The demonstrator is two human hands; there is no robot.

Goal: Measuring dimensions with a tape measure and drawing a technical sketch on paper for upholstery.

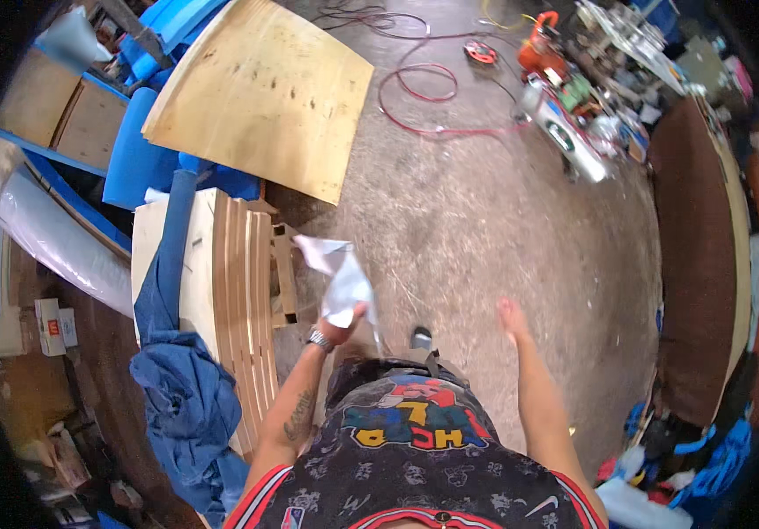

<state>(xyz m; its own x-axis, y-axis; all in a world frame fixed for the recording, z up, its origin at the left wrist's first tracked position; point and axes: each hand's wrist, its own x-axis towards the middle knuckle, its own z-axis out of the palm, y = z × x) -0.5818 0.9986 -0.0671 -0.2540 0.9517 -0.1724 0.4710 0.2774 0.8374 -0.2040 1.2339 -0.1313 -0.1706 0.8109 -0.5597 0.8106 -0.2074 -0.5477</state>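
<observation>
My left hand (pixel 342 328), with a watch on its wrist, is closed round the lower end of a limp white sheet (pixel 349 286). The sheet hangs creased and blurred, with a pinkish end; whether it is paper, plastic or cloth I cannot tell. Just left of it stands a stack of curved pale wooden panels (pixel 240 264). Blue denim-like fabric (pixel 184 397) drapes over that stack. Out over the floor on the right, my right hand (pixel 510 319) appears open and holds nothing visible; its fingers are slightly smeared.
A large bent plywood sheet (pixel 265 97) rests beyond the stack, beside blue padded pieces (pixel 137 145). A red hose (pixel 450 130) loops across the concrete floor (pixel 476 212). Tools and an orange machine (pixel 541 55) crowd the far right. A long brown padded panel (pixel 697 256) stands along the right.
</observation>
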